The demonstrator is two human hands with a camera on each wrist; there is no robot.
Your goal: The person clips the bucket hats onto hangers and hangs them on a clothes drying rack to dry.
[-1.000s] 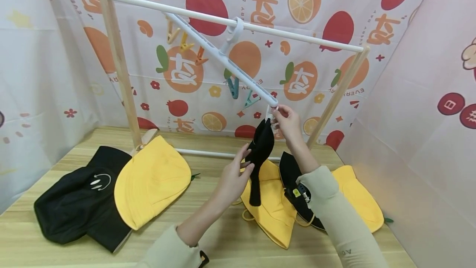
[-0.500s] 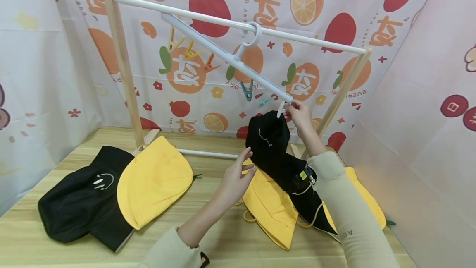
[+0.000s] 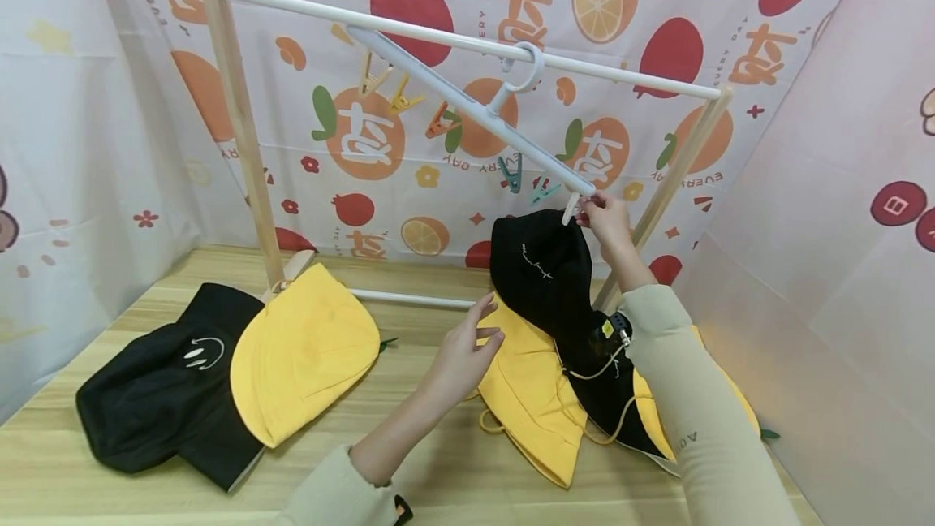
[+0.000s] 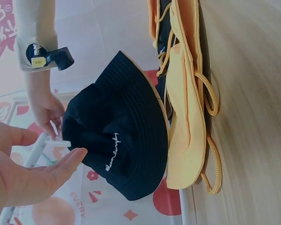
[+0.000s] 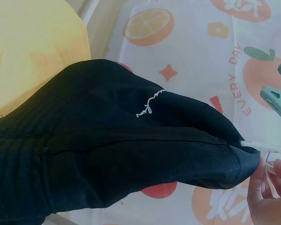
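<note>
A black bucket hat (image 3: 536, 262) with white script stitching hangs from a white clip (image 3: 570, 208) at the low end of a pale blue hanger (image 3: 467, 104). Thumb and fingers of my right hand (image 3: 612, 224) pinch that clip; the right wrist view shows the hand (image 5: 271, 192) at the hat's crown. My left hand (image 3: 460, 351) is held left of the hat, fingers spread and holding nothing. In the left wrist view the hat (image 4: 117, 136) faces the camera, brim to the right. Several coloured clips, among them an orange one (image 3: 441, 122), dangle along the hanger.
The hanger hooks on the white rod (image 3: 307, 10) of a wooden-legged rack. Below the hat lies a yellow bucket hat (image 3: 526, 396) with a cord, beside more black and yellow hats. At left, a yellow hat (image 3: 303, 355) overlaps a black hat (image 3: 161, 388) with a smile.
The hanger has slid right along the rod, and my right hand has gone with it. The black hat has turned from edge-on to show its stitching. My left hand has come away from it.
</note>
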